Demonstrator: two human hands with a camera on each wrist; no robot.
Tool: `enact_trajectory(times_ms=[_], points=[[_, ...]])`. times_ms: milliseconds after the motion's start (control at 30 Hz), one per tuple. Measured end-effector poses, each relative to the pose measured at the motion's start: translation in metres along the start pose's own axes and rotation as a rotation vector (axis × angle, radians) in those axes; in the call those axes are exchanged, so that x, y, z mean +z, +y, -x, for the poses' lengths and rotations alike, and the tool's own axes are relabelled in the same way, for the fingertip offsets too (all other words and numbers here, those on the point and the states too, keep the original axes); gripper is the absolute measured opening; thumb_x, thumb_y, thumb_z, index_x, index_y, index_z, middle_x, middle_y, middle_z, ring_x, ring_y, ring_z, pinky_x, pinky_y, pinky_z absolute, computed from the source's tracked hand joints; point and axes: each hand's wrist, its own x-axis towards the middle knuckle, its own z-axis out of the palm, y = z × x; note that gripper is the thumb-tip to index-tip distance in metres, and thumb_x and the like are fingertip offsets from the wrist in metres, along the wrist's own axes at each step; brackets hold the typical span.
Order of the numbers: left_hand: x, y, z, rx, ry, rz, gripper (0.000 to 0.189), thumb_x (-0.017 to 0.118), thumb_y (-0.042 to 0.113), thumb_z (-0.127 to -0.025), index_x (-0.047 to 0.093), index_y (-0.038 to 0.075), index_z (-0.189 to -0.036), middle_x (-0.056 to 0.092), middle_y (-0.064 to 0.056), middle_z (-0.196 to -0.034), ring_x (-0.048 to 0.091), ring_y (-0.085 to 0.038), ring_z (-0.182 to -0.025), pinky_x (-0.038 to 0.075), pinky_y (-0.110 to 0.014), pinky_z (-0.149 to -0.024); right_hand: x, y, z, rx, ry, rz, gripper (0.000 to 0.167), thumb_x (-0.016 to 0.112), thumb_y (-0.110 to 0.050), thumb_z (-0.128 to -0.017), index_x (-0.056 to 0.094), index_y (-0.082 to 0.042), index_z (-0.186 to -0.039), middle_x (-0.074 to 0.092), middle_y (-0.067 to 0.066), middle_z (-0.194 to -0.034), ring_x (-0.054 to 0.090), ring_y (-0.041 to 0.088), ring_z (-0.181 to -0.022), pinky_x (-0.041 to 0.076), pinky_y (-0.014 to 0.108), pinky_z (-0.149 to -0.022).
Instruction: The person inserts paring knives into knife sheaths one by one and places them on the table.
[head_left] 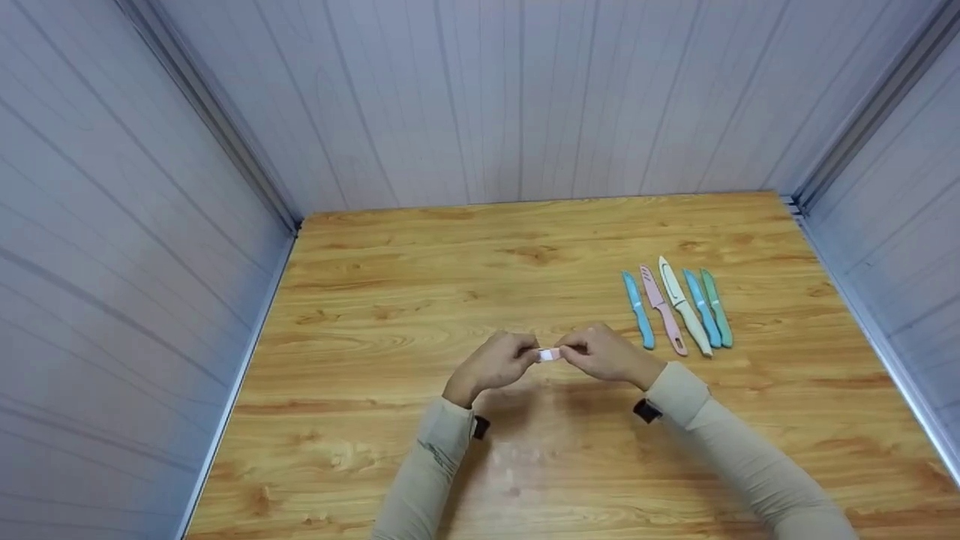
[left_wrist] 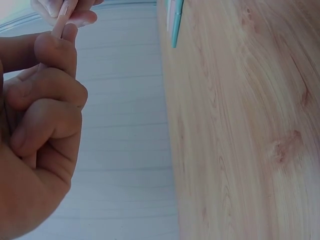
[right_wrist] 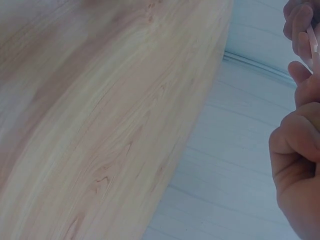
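In the head view, my left hand (head_left: 495, 363) and right hand (head_left: 604, 354) meet above the middle of the table. Between them they pinch a slim pink-and-white knife (head_left: 551, 354), its ends hidden by the fingers. The left wrist view shows the curled fingers of my left hand (left_wrist: 47, 117) around the pink strip (left_wrist: 60, 24), with the other hand at its far end. At the right edge of the right wrist view, my right hand (right_wrist: 300, 150) has its fingers bent; a bit of the pale strip (right_wrist: 313, 42) shows between both hands.
Right of the hands, several knives lie in a row: a blue knife (head_left: 638, 311), a pink knife (head_left: 664, 311), a cream knife (head_left: 686, 307), a second blue knife (head_left: 703, 307) and a green knife (head_left: 717, 307). Pale panel walls (head_left: 480, 97) enclose the wooden table (head_left: 375, 285).
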Motion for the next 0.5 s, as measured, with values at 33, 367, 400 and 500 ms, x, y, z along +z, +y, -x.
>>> enact_trajectory(times_ms=[33, 367, 400, 500], points=[[-0.0001, -0.0005, 0.0, -0.001, 0.0, -0.003, 0.019, 0.053, 0.018, -0.098, 0.065, 0.008, -0.087, 0.043, 0.007, -0.061, 0.034, -0.006, -0.049, 0.031, -0.022, -0.052, 0.0003, 0.0003, -0.0005, -0.003, -0.001, -0.002, 0.024, 0.051, -0.013, -0.097, 0.074, -0.01, -0.091, 0.06, -0.006, -0.068, 0.04, 0.003, -0.048, 0.038, 0.024, -0.048], [-0.0003, -0.0051, -0.0015, -0.014, 0.005, 0.005, 0.017, 0.052, 0.017, -0.098, 0.065, 0.01, -0.089, 0.044, 0.006, -0.062, 0.034, -0.007, -0.05, 0.03, -0.022, -0.05, 0.0021, 0.0031, -0.0058, 0.004, 0.0, 0.022, 0.024, 0.051, -0.011, -0.096, 0.074, -0.009, -0.087, 0.06, -0.007, -0.067, 0.042, 0.003, -0.049, 0.041, 0.024, -0.049], [-0.0005, -0.0052, -0.0016, -0.016, 0.005, 0.006, 0.017, 0.052, 0.017, -0.098, 0.065, 0.01, -0.089, 0.044, 0.006, -0.062, 0.034, -0.007, -0.05, 0.031, -0.022, -0.05, 0.0021, 0.0032, -0.0062, 0.001, 0.0, 0.02, 0.024, 0.052, -0.011, -0.096, 0.074, -0.009, -0.087, 0.059, -0.007, -0.065, 0.04, 0.003, -0.048, 0.04, 0.024, -0.048], [-0.0005, -0.006, -0.0017, -0.023, 0.004, 0.016, 0.017, 0.053, 0.017, -0.098, 0.065, 0.009, -0.089, 0.045, 0.005, -0.062, 0.035, -0.007, -0.05, 0.031, -0.022, -0.05, 0.0021, 0.0027, -0.0075, -0.004, -0.003, 0.021, 0.024, 0.052, -0.012, -0.096, 0.074, -0.007, -0.088, 0.06, -0.004, -0.064, 0.039, 0.002, -0.047, 0.038, 0.023, -0.046]])
